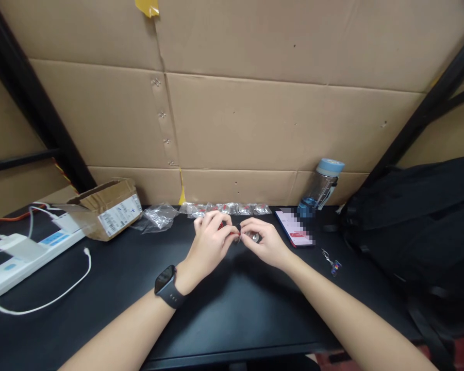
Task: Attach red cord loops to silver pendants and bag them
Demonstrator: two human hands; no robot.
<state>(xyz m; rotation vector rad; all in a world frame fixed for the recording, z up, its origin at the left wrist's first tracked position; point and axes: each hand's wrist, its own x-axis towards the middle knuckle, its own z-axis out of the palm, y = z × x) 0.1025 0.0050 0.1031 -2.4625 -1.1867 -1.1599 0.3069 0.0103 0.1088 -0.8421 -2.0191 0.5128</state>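
Observation:
My left hand, with a black watch on its wrist, is closed at the middle of the black table. A bit of red shows between its fingers. My right hand meets it fingertip to fingertip, pinching a small dark and shiny piece that both hands hold. The piece is too small and too covered to name. A small round silvery thing shows by the right fingers. Behind the hands, several small clear packets with red bits lie in a row along the cardboard wall.
At the left are an open cardboard box, a crumpled clear bag, a white power strip and a white cable. To the right lie a phone, a bottle, a keychain and a black backpack.

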